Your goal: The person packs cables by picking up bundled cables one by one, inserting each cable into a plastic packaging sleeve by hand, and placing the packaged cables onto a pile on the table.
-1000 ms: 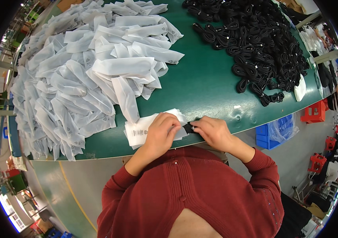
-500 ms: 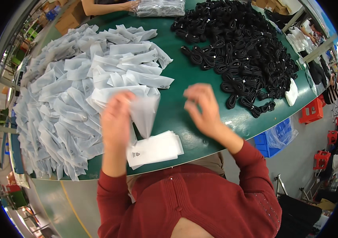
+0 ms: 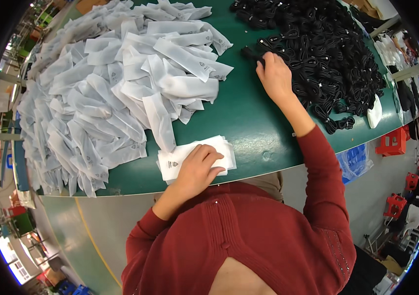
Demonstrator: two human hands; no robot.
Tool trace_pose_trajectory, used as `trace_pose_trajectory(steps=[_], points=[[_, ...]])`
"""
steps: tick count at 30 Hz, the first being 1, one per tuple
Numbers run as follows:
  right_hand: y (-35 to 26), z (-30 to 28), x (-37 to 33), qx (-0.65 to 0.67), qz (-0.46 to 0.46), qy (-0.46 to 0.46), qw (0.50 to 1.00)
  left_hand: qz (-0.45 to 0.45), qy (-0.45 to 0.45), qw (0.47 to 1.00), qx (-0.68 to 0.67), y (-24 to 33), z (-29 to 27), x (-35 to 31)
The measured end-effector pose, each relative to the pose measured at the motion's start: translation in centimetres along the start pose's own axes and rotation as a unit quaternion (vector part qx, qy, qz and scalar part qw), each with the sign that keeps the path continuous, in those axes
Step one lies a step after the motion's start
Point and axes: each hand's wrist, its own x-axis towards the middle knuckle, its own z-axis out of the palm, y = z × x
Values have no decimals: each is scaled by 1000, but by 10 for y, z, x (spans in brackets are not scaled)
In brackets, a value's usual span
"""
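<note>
My left hand (image 3: 198,169) rests on a stack of flat white translucent bags (image 3: 174,164) near the table's front edge. Its fingers are bent, with a gap between thumb and forefinger, and nothing shows in them. Farther off and to the right, my right hand (image 3: 276,78) has its fingertips on a coiled black cable (image 3: 251,54) at the left side of a heap of such cables (image 3: 327,59). Its fingers curl over the coil and partly hide it. A filled pale bag (image 3: 159,120) lies with one end against the stack.
A big heap of filled pale bags (image 3: 86,108) covers the left of the green table (image 3: 248,120). At the right edge lies a white crumpled piece (image 3: 374,112). Beyond that edge stand a blue crate (image 3: 354,162) and red stools (image 3: 391,142) on the floor.
My left hand has let go of the filled bag, now on the heap, and come down onto the stack. My right hand has moved away from me to the cables. The view has shifted.
</note>
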Motion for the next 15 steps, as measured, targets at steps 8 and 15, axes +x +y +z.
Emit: trace_pose_trajectory(steps=[8,15], points=[[-77,-113,-91,434,248,-192,844,-32,63,998,3,-7,17,-10],[-86,-150,-140,407,112,-208,882,-179,76,963,-187,0,10,-8]])
